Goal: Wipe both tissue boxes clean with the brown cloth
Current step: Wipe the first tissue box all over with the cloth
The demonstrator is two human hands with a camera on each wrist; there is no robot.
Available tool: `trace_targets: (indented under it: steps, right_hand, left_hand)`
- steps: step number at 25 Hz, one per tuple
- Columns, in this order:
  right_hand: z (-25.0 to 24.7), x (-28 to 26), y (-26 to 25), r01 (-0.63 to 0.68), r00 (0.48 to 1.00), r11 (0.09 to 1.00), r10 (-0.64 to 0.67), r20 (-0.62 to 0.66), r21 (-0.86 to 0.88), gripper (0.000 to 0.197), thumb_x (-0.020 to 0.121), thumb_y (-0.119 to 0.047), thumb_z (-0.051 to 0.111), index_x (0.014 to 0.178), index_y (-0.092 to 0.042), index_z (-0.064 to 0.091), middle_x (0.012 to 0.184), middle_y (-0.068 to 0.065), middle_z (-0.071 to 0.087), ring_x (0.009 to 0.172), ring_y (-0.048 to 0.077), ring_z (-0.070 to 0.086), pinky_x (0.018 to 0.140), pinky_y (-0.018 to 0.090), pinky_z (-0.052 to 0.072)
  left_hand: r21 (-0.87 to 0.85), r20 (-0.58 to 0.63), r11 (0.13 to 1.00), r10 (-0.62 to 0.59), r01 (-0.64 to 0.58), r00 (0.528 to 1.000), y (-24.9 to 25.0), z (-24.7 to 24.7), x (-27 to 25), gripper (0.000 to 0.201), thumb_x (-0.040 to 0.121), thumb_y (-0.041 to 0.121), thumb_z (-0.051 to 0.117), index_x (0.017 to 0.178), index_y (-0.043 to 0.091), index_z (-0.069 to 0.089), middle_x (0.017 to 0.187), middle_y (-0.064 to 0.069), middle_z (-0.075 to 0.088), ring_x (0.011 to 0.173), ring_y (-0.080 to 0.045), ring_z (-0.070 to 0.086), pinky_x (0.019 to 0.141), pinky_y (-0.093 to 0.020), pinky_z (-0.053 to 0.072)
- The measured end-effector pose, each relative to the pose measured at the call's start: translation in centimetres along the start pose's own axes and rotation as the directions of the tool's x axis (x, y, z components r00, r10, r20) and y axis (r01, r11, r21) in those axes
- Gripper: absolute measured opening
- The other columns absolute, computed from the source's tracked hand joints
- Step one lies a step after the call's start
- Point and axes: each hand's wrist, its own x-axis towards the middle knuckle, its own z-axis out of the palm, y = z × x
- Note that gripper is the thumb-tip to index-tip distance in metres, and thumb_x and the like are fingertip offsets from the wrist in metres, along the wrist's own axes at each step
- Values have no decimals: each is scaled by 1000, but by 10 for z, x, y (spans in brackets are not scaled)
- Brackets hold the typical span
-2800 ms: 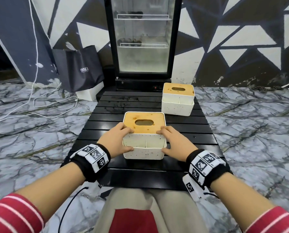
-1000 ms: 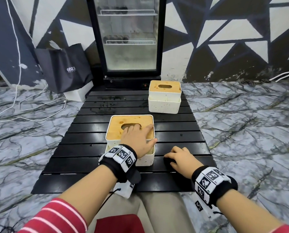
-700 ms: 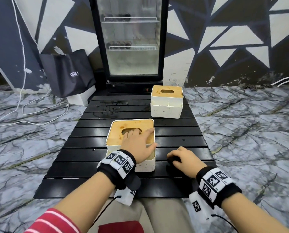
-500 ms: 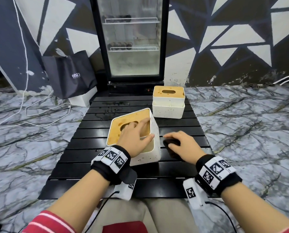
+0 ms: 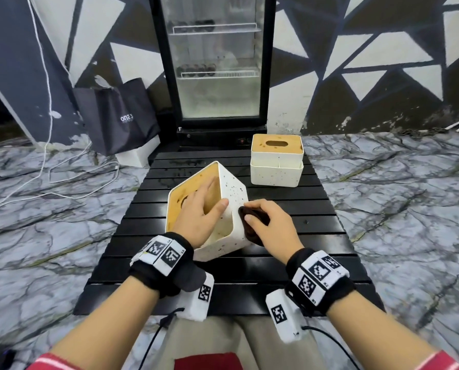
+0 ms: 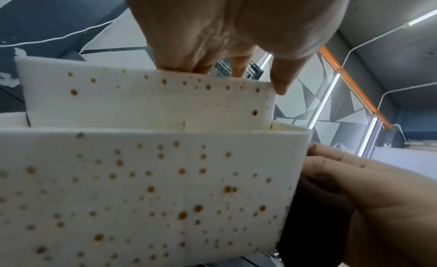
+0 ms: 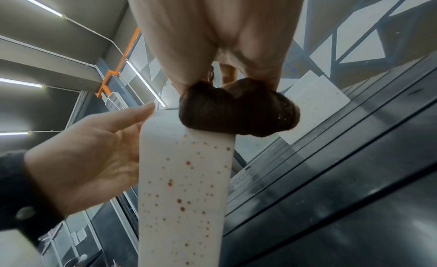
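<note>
The near tissue box (image 5: 233, 193), white with brown specks and a wooden lid, is tipped up on the black slatted table (image 5: 311, 236), lid facing left. My left hand (image 5: 204, 209) grips it, fingers across the lid and thumb over the white side. The speckled wall (image 6: 151, 177) fills the left wrist view. My right hand (image 5: 271, 225) holds the bunched brown cloth (image 5: 249, 228) and presses it against the box's right side. The cloth (image 7: 236, 112) sits at the top edge of that wall (image 7: 187, 177). A second tissue box (image 5: 276, 166) stands upright at the table's far right.
A glass-door fridge (image 5: 217, 62) stands just behind the table. A black bag (image 5: 119, 116) on a white box leans at the back left, with white cables (image 5: 63, 180) on the marble floor. My knees are at the table's near edge.
My left hand has tipped the near box from flat up onto its edge. My right hand picked the brown cloth off the table and brought it against the box's right side.
</note>
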Motion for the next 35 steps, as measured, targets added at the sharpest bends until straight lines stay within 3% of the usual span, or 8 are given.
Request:
trace_targets:
  steps: [4, 8, 12, 18, 24, 30, 33, 35]
  right_hand:
    - [-12, 14, -9, 71, 994, 994, -77, -71, -84, 24, 84, -12, 61, 107, -17, 64, 108, -5, 49, 100, 3, 44, 83, -2, 27]
    - [-14, 17, -6, 55, 996, 988, -64, -60, -144, 30, 87, -17, 58, 117, -17, 61, 110, -6, 42, 109, 9, 41, 96, 13, 26]
    - [-2, 2, 4, 96, 990, 991, -104, -91, -90, 36, 90, -16, 53, 126, -19, 54, 121, -5, 47, 117, 11, 43, 103, 22, 29]
    - [8, 0, 3, 207, 969, 972, -219, -114, -111, 33, 89, -14, 55, 121, -20, 58, 124, -2, 54, 119, 16, 44, 106, 30, 31]
    - [6, -5, 12, 157, 973, 986, -163, -165, -50, 32, 89, -12, 54, 120, -19, 59, 119, -6, 53, 118, 17, 48, 106, 35, 36]
    - [13, -1, -2, 266, 953, 957, -279, -119, -118, 33, 88, -20, 50, 119, -21, 60, 119, -1, 57, 114, 14, 46, 100, 21, 30]
    - [7, 2, 5, 235, 962, 965, -248, -117, -113, 32, 89, -14, 54, 120, -21, 59, 119, -4, 55, 116, 18, 47, 102, 28, 34]
    - [9, -4, 6, 254, 955, 960, -267, -128, -115, 32, 88, -16, 53, 120, -21, 59, 118, -5, 54, 116, 19, 47, 103, 30, 34]
  left_hand:
    - [-129, -5, 990, 64, -65, 998, 2, -2, 2, 73, 76, 59, 52, 141, 49, 23, 147, 11, 37, 137, -10, 33, 113, -44, 30]
    - [-151, -23, 987, 60, -62, 998, 4, 5, 0, 81, 75, 56, 57, 145, 42, 19, 145, 10, 39, 133, -12, 37, 111, -45, 33]
    - [-200, -17, 979, 38, -41, 999, 1, 1, -1, 91, 72, 56, 60, 147, 39, 12, 148, 12, 34, 137, -8, 31, 114, -44, 28]
    - [-214, 22, 976, 44, -39, 999, 2, -3, -5, 99, 76, 46, 63, 151, 28, 0, 152, 13, 23, 141, -4, 23, 117, -41, 23]
    - [-228, 35, 973, 53, -44, 998, -5, -3, -5, 101, 74, 54, 62, 150, 31, 0, 155, 9, 22, 142, -6, 21, 117, -43, 23]
    - [-240, 103, 968, 93, -66, 990, -5, -5, -5, 93, 74, 53, 62, 143, 47, 0, 147, 27, 23, 141, -4, 24, 116, -42, 25]
    - [-271, 105, 961, 88, -57, 991, -9, -7, -4, 89, 73, 57, 65, 138, 58, 4, 153, 12, 27, 141, -11, 28, 115, -45, 27]
    - [-254, 113, 966, 83, -52, 990, -9, -9, -3, 86, 71, 60, 65, 134, 63, 5, 154, 10, 27, 140, -13, 29, 115, -46, 27]
